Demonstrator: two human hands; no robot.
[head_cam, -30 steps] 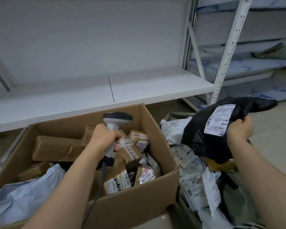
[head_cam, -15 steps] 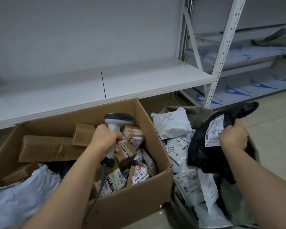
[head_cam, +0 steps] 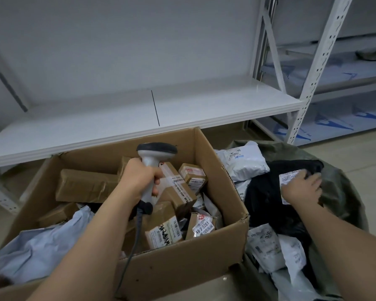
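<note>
At the right of the floor space, inside an olive-green sack (head_cam: 343, 192): one black plastic parcel (head_cam: 267, 198), slumped on top of the other mail, with its white shipping label (head_cam: 289, 178) facing up. The right hand (head_cam: 302, 189) lay on the parcel at the label's edge. Its fingers (head_cam: 314, 177) were spread and nearly straight, pressing on the plastic rather than clutching it.

Same sack, around and under the black parcel: several white mailer bags (head_cam: 245, 164), labelled and crumpled.

Just left of the sack and touching it: one large open cardboard box (head_cam: 182, 272). The left hand (head_cam: 139, 181) hovered above it, fingers wrapped tightly round the grey handle of a barcode scanner (head_cam: 156, 153). The scanner's dark head pointed away from me, and its cable (head_cam: 132, 246) trailed down along the forearm.

Box contents:
- A long taped brown carton (head_cam: 85, 185) at the rear left.
- Assorted small brown cartons (head_cam: 191, 172) at the centre and right.
- One small packet marked 46-2-3201 (head_cam: 201, 224).
- A pale blue mailer (head_cam: 37, 246) heaped in the near left corner.

Behind the box: a white metal shelf (head_cam: 204, 105) with a thin dark seam across its board, held by a perforated upright (head_cam: 313, 72).

Beyond the upright: a second rack with blue-printed sheets (head_cam: 334, 122) on its lower levels.
</note>
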